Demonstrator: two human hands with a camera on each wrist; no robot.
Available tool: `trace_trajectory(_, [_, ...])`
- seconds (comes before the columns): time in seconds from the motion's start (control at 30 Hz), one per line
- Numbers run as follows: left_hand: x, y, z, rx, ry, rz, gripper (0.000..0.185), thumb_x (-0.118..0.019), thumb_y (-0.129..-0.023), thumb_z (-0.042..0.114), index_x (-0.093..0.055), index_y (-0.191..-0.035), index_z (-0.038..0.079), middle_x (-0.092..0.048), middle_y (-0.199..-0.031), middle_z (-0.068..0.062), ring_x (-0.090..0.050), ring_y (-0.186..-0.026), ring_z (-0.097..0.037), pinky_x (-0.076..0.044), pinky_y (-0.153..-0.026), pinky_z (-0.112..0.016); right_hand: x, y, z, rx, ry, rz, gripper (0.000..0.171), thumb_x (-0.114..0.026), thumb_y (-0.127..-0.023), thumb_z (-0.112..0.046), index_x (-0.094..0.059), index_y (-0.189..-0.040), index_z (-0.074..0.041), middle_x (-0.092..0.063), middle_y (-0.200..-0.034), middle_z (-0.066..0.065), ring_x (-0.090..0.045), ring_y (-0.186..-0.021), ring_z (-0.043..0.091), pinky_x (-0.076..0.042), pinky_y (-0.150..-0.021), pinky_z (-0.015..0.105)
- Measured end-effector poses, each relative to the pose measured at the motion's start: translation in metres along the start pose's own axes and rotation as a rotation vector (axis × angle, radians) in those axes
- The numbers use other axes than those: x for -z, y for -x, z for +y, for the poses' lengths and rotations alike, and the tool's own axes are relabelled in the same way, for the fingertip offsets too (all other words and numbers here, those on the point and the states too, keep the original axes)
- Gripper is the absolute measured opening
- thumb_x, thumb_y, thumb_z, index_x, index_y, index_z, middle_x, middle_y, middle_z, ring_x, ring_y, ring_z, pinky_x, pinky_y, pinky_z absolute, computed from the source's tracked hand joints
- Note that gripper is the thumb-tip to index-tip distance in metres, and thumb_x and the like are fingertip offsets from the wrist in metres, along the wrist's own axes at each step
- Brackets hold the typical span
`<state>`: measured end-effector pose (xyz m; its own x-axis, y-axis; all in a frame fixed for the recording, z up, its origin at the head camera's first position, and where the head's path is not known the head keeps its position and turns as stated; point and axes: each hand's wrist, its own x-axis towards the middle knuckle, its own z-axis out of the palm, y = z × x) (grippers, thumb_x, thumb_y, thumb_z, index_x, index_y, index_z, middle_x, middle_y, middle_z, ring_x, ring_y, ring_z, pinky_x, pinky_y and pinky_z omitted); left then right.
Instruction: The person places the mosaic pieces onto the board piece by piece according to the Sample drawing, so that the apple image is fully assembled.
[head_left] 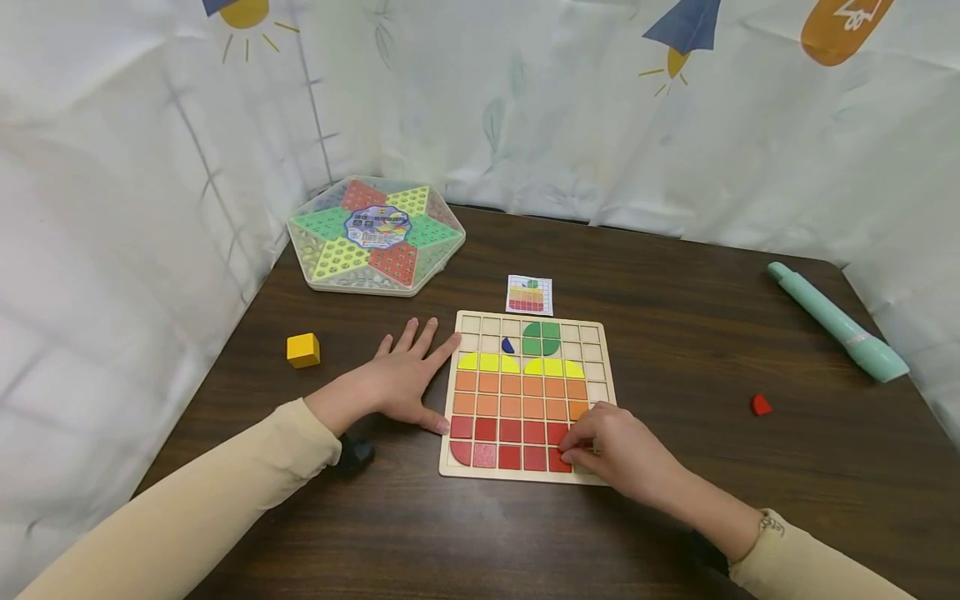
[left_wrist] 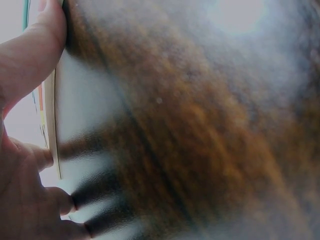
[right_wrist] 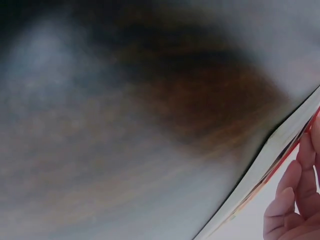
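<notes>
A wooden grid board lies on the table, with flat colored tiles in its cells: green at the top, a small blue piece, then yellow, orange and red rows. My left hand is spread flat at the board's left side, its thumb and index fingertip at the edge. At the lower right, my right hand has thumb and fingers curled together at a red square tile in the bottom row, and hides the cells beneath it. In the right wrist view, fingertips meet the red layer on the board.
Behind the board lies a small picture card with a similar pattern. A red rounded piece and a mint-green tube-shaped object are to the right. On the left are a yellow block and a hexagonal star-patterned game box.
</notes>
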<state>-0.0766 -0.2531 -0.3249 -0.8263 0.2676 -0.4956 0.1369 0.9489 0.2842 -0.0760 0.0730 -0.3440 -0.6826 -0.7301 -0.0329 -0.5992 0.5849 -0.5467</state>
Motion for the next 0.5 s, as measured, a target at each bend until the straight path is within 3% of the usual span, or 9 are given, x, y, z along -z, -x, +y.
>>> trace_trajectory(0.1, [0.0,0.0,0.0,-0.001,0.004,-0.003,0.122,-0.08,-0.08,0.062,-0.008,-0.166,0.014,0.005,-0.171,-0.026,0.006,-0.157,-0.051,-0.009,-0.119,-0.075,0.005,0.001,0.0,-0.019,-0.001,0.005,0.013,-0.086,-0.081,-0.01,-0.08,-0.083,-0.021,-0.071,-0.079,-0.017,-0.057,-0.078,0.002,-0.052,-0.067,0.022])
trace_trajectory(0.27, [0.0,0.0,-0.001,-0.006,0.007,-0.006,0.122,-0.08,-0.08,0.061,-0.007,-0.166,0.014,0.006,-0.171,-0.026,0.007,-0.157,-0.051,-0.009,-0.119,-0.075,0.022,0.007,0.012,-0.123,0.022,0.031,0.014,-0.086,-0.082,-0.012,-0.079,-0.092,-0.019,-0.073,-0.088,-0.012,-0.061,-0.081,0.005,-0.056,-0.073,0.027])
trace_trajectory(0.5, [-0.001,0.0,-0.002,-0.01,0.013,0.0,0.123,-0.08,-0.08,0.062,-0.007,-0.166,0.014,0.006,-0.171,-0.026,0.007,-0.156,-0.051,-0.008,-0.119,-0.075,0.059,0.038,0.068,-0.279,0.079,0.128,0.029,-0.085,-0.083,-0.018,-0.076,-0.11,-0.012,-0.074,-0.102,0.002,-0.066,-0.085,0.015,-0.053,-0.069,0.028])
